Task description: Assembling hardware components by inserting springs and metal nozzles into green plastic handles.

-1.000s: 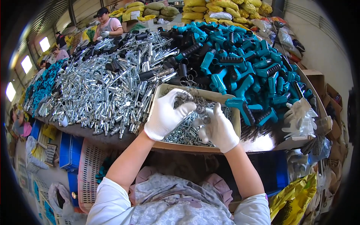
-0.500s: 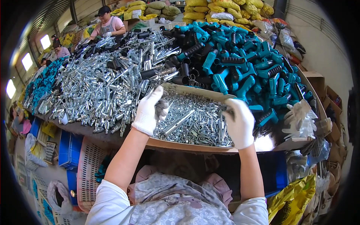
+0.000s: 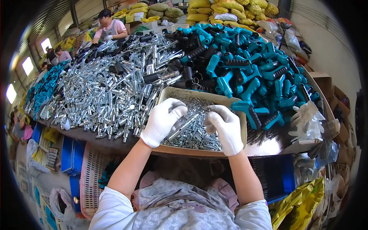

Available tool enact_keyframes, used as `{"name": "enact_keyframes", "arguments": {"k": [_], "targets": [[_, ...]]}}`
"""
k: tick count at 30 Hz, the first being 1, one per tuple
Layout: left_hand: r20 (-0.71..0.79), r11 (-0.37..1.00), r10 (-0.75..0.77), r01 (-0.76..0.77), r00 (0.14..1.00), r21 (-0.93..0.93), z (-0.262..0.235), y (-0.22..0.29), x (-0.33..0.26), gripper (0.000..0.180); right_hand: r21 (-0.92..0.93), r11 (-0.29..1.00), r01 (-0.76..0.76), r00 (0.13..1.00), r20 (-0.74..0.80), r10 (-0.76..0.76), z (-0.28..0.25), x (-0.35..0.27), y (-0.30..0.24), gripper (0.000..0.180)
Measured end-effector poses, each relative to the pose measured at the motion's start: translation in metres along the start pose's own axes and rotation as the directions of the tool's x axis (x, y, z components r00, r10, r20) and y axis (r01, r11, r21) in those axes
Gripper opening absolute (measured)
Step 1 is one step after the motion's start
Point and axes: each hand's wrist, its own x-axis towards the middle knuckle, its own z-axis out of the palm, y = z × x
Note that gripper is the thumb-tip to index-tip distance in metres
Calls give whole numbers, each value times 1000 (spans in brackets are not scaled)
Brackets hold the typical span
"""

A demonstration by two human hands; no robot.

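A cream shallow tray (image 3: 243, 132) full of small metal pins, nuts and thin wire springs sits at the table's near edge. Above its left part is my left hand (image 3: 163, 122), in a white knit glove, fingers curled in and the thumb against them. Over the right part hovers my right hand (image 3: 225, 125), gloved alike, with thumb and fingertips pinched together. Anything in either grasp is too small or hidden to name. Between the hands a silver metal tube (image 3: 184, 126) lies on the small parts.
Left of the tray spreads a heap of shiny metal tubes (image 3: 103, 92). Teal and black tool handles (image 3: 249, 88) pile up behind and right. Spare white gloves (image 3: 306, 119) and dark springs (image 3: 262, 135) lie at right. A co-worker (image 3: 111, 28) stands across the table.
Both hands have moved inward from the tray's sides to above its contents, closer together. The tray's right and far rims now show more. The co-worker's head has turned.
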Motion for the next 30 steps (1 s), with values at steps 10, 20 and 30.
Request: {"name": "enact_keyframes", "arguments": {"k": [10,20,30], "targets": [[-47,925,352,-340,935,167,19,-16,2,43,44,990,133,979,-165,-124,7,-4,21,27],[118,988,50,-32,992,-152,16,6,5,52,-316,910,269,929,-165,-332,-7,4,33,24],[-45,989,142,-144,989,-45,5,-19,17,46,-203,940,275,925,-210,-317,-47,13,30,22]]}}
